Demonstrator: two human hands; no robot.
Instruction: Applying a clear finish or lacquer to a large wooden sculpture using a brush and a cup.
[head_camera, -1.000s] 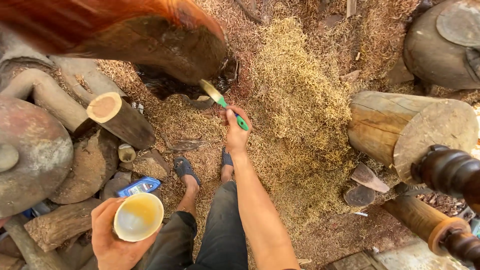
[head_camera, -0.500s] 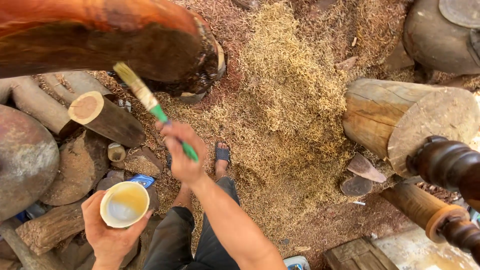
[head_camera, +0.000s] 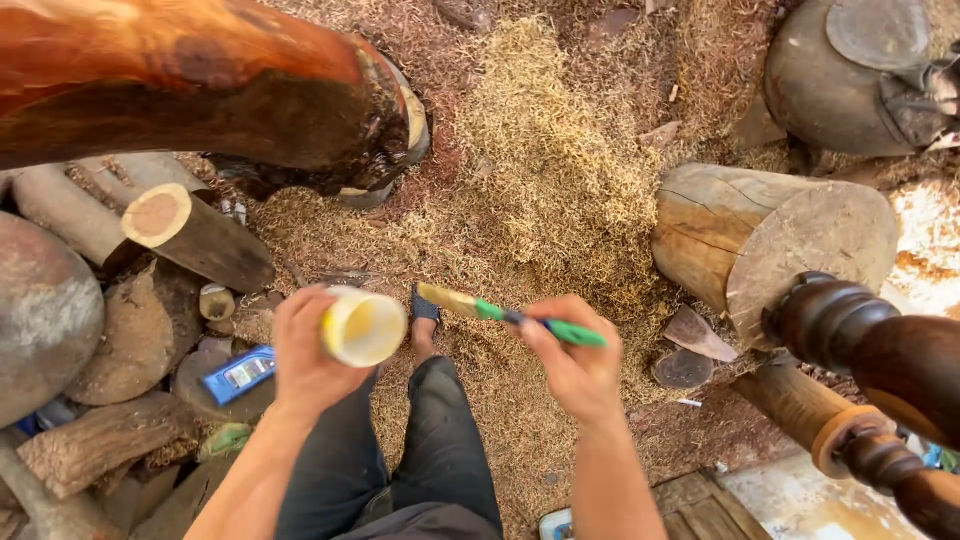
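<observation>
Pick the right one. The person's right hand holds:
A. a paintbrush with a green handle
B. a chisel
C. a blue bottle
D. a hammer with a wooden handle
A: the right hand grips a paintbrush by its green handle, bristles pointing toward the yellow cup that the left hand holds tilted.

Left hand (head_camera: 305, 350) tilts cup (head_camera: 364, 327); right hand (head_camera: 575, 360) grips brush (head_camera: 510, 317).

Pale yellow cup (head_camera: 362, 326), green-handled brush (head_camera: 510, 317) with yellowish bristles, glossy reddish-brown log (head_camera: 190, 85), golden-tan wood shavings (head_camera: 560, 170), dark turned spindle (head_camera: 870, 345), blue flat packet (head_camera: 238, 374), dark grey trousers (head_camera: 400, 470).
</observation>
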